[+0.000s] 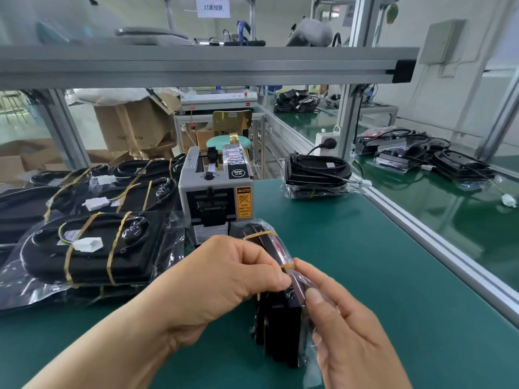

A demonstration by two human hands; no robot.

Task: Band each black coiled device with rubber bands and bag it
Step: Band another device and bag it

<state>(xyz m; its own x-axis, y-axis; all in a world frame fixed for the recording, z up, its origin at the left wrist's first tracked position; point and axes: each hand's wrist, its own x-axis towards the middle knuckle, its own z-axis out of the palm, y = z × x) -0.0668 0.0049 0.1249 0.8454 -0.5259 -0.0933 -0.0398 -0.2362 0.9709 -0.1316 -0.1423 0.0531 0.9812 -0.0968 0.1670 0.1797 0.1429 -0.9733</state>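
Both hands grip one black device (280,332), which stands on edge on the green mat (393,276) inside a clear bag (318,342). The left hand (224,279) curls over its upper edge from the left and pinches it with the fingertips. The right hand (345,327) pinches the bag's film against the same edge between thumb and forefinger. Between the two sets of fingertips a yellow rubber band (288,266) crosses the device, and a second band (259,234) wraps it just beyond the grip.

Directly behind the grip stands a grey tape dispenser (216,197). Its front bears an orange sticker (243,202) headed "CAUTION"; the lines under that heading are too small to read. A round black sticker sits on its top, its lettering unclear.

Left of the grip lies a pile of bagged devices (92,248), each with two yellow bands and a white connector (87,244) on top. Beyond the grip to the right, one more bagged device (317,172) rests near the far edge of the mat. High above and behind hangs a white sheet (213,7) printed with Chinese characters. Far back on the left is a cardboard box (134,122) with faint print ending in "CM".
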